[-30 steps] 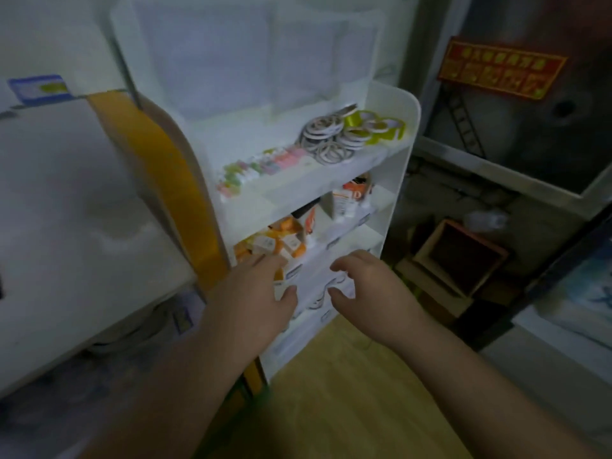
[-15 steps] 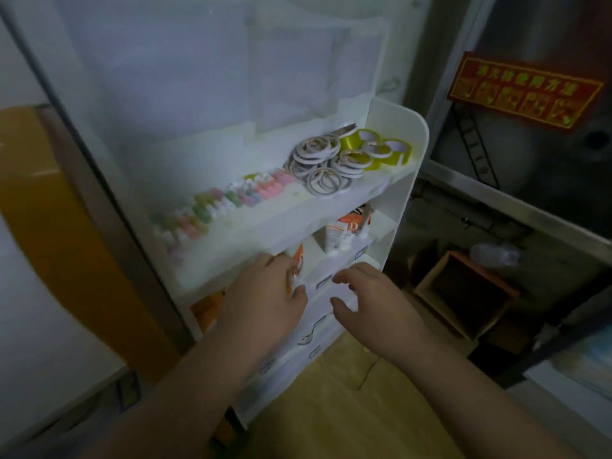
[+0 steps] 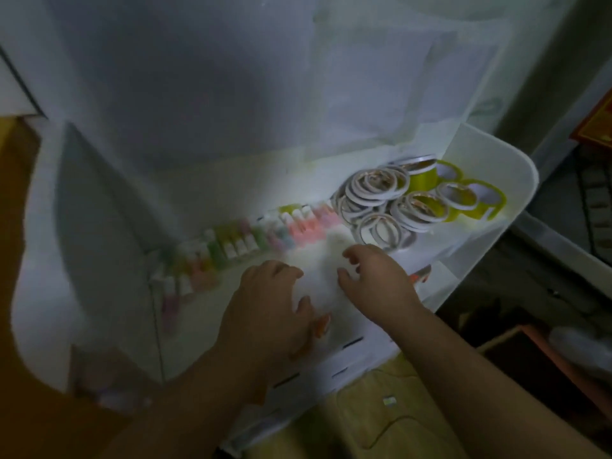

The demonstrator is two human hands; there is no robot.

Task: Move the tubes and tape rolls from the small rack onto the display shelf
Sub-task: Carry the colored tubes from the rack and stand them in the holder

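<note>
A small white rack (image 3: 516, 180) stands in front of me, its top shelf lit. A row of small pastel tubes (image 3: 238, 246) lies along the shelf's left and middle part. At its right end sits a pile of white tape rolls (image 3: 374, 200) and several yellow-green rolls (image 3: 463, 197). My left hand (image 3: 268, 303) hovers over the shelf's front edge with fingers loosely curled, holding nothing. My right hand (image 3: 377, 279) is just right of it, fingers loosely bent, close to the white rolls, also holding nothing. The lower shelves are mostly hidden by my hands.
A white wall panel (image 3: 231, 94) rises behind the rack. An orange-brown surface (image 3: 20, 260) is at the far left. A wooden crate (image 3: 536, 356) sits on the floor at the right, beside a dark metal frame (image 3: 563, 246).
The view has moved closer and higher over the rack. Both hands have risen from the lower shelves to the front of the top shelf.
</note>
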